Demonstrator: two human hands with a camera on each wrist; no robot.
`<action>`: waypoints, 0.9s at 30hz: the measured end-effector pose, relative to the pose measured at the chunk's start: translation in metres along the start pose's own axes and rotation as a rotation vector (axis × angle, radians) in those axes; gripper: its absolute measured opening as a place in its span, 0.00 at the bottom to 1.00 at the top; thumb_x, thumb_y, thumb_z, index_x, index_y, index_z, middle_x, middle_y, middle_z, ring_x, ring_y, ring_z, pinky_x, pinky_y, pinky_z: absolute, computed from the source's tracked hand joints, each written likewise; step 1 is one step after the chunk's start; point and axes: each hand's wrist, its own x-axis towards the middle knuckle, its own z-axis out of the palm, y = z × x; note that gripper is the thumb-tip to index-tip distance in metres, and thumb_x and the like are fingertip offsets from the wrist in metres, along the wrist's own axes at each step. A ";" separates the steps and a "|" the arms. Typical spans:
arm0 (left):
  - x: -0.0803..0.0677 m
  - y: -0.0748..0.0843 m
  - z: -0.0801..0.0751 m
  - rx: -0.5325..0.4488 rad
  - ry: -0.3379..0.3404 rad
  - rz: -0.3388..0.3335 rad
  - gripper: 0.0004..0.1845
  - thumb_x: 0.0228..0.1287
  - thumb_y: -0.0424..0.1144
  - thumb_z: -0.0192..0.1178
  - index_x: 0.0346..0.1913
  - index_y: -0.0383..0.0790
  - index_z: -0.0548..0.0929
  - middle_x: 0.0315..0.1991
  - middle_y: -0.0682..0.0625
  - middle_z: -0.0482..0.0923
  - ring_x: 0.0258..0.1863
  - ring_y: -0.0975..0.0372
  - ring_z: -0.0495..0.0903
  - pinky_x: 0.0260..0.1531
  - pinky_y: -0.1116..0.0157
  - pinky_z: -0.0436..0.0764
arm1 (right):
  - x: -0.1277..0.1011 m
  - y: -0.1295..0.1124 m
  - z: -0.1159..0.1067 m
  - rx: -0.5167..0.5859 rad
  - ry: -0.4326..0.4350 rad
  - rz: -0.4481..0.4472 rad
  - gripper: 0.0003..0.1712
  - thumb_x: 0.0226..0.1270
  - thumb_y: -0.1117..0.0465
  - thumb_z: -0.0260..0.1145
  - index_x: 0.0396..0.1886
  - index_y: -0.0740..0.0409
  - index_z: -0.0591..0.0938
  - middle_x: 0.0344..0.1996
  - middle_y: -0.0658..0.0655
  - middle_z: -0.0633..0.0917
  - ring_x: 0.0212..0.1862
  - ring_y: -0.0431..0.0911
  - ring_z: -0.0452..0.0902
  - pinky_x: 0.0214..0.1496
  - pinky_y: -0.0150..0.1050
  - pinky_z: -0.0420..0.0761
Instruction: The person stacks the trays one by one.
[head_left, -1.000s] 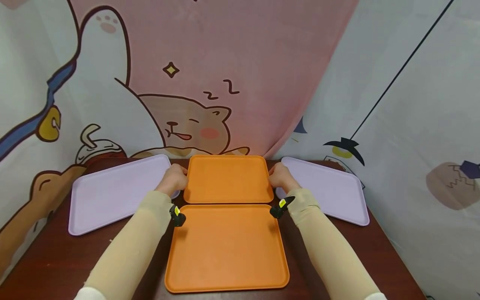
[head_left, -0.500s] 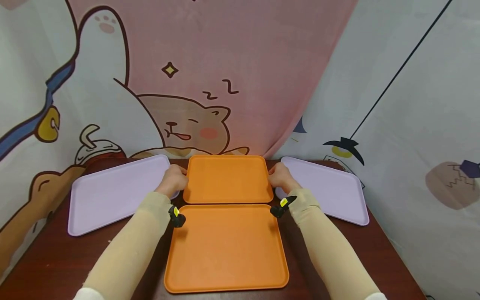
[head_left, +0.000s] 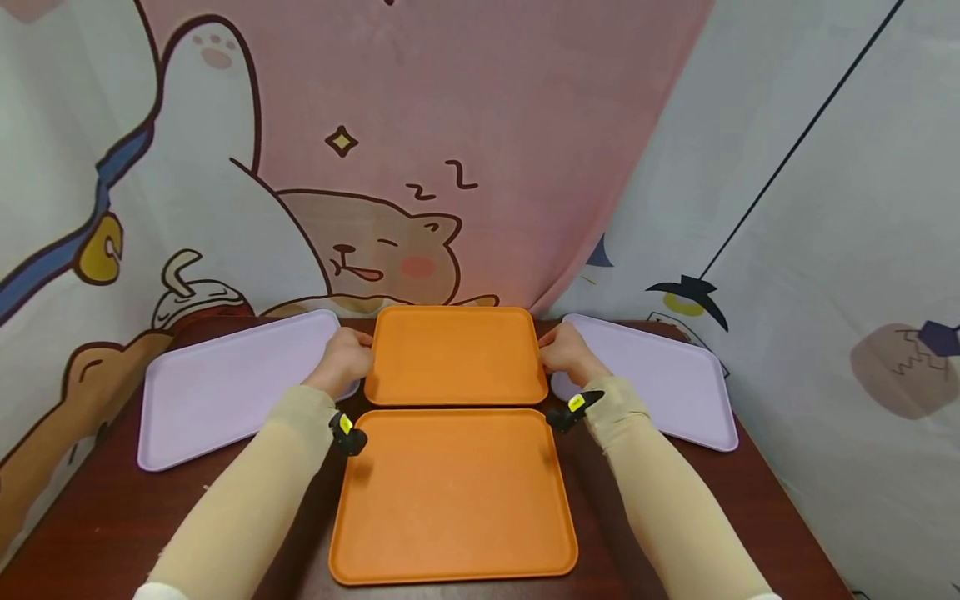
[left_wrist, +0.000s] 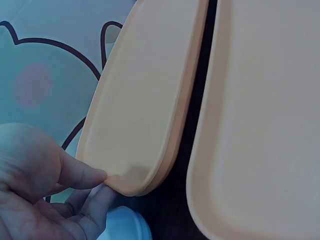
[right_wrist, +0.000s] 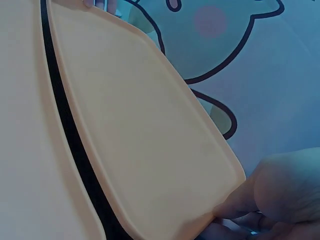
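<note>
The far orange tray (head_left: pixel 457 354) is held between both hands by its short ends. My left hand (head_left: pixel 343 362) pinches its left end; in the left wrist view, the thumb (left_wrist: pixel 82 172) lies on the rim and fingers curl under it. A second orange edge (left_wrist: pixel 167 172) shows just below that rim, like another tray underneath. On the other end, my right hand (head_left: pixel 567 353) pinches the rim, with its thumb (right_wrist: pixel 235 202) on top in the right wrist view. Closer to me lies the near orange tray (head_left: pixel 453 496), untouched by either hand.
Two lilac trays lie angled at the sides, one lilac tray (head_left: pixel 232 392) on the left and another lilac tray (head_left: pixel 660 383) on the right. All rest on a dark brown table (head_left: pixel 90 517). A printed curtain (head_left: pixel 525 167) hangs behind the table.
The far orange tray has risen very slightly, its back edge now higher in the head view. My hands have shifted a little outward with it. The other trays have not moved.
</note>
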 end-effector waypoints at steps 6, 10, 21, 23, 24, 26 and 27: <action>-0.003 0.000 -0.005 -0.022 -0.013 0.063 0.25 0.66 0.25 0.48 0.65 0.21 0.78 0.64 0.29 0.75 0.59 0.44 0.76 0.58 0.52 0.81 | -0.007 -0.007 -0.005 0.028 0.006 0.006 0.16 0.60 0.75 0.64 0.47 0.80 0.85 0.40 0.69 0.85 0.31 0.52 0.84 0.37 0.42 0.89; -0.008 0.003 -0.009 -0.045 -0.027 0.072 0.25 0.67 0.26 0.49 0.65 0.21 0.79 0.63 0.30 0.75 0.58 0.45 0.76 0.54 0.55 0.82 | -0.011 -0.010 -0.008 0.066 0.000 0.021 0.17 0.61 0.76 0.64 0.49 0.81 0.84 0.42 0.70 0.84 0.33 0.53 0.84 0.38 0.43 0.90; -0.026 0.010 -0.018 -0.132 -0.068 0.111 0.27 0.62 0.20 0.54 0.66 0.18 0.75 0.56 0.29 0.80 0.45 0.50 0.81 0.37 0.66 0.83 | -0.024 -0.012 -0.016 0.126 -0.028 0.026 0.20 0.65 0.77 0.61 0.56 0.82 0.81 0.48 0.72 0.83 0.38 0.52 0.86 0.47 0.48 0.90; -0.029 0.010 -0.019 -0.153 -0.081 0.118 0.28 0.61 0.19 0.54 0.67 0.17 0.74 0.56 0.28 0.80 0.45 0.51 0.82 0.39 0.64 0.85 | -0.027 -0.012 -0.017 0.156 -0.031 0.025 0.20 0.65 0.77 0.61 0.56 0.83 0.81 0.48 0.73 0.83 0.37 0.52 0.86 0.47 0.48 0.90; -0.030 0.009 -0.020 -0.167 -0.088 0.119 0.29 0.61 0.19 0.54 0.67 0.17 0.73 0.56 0.28 0.80 0.45 0.51 0.83 0.40 0.63 0.86 | -0.028 -0.012 -0.018 0.169 -0.032 0.024 0.20 0.65 0.77 0.61 0.56 0.83 0.81 0.48 0.73 0.83 0.37 0.52 0.86 0.47 0.49 0.90; -0.033 0.009 -0.021 -0.185 -0.097 0.120 0.29 0.62 0.19 0.54 0.68 0.17 0.72 0.57 0.27 0.80 0.45 0.51 0.84 0.42 0.62 0.87 | -0.031 -0.012 -0.019 0.192 -0.033 0.026 0.19 0.66 0.77 0.61 0.56 0.83 0.81 0.49 0.73 0.83 0.38 0.51 0.86 0.49 0.50 0.89; -0.035 0.009 -0.023 -0.188 -0.099 0.121 0.29 0.62 0.19 0.54 0.68 0.17 0.72 0.58 0.28 0.80 0.45 0.52 0.84 0.43 0.62 0.87 | -0.032 -0.013 -0.020 0.197 -0.035 0.024 0.19 0.67 0.77 0.61 0.56 0.83 0.80 0.49 0.73 0.83 0.38 0.51 0.86 0.49 0.50 0.89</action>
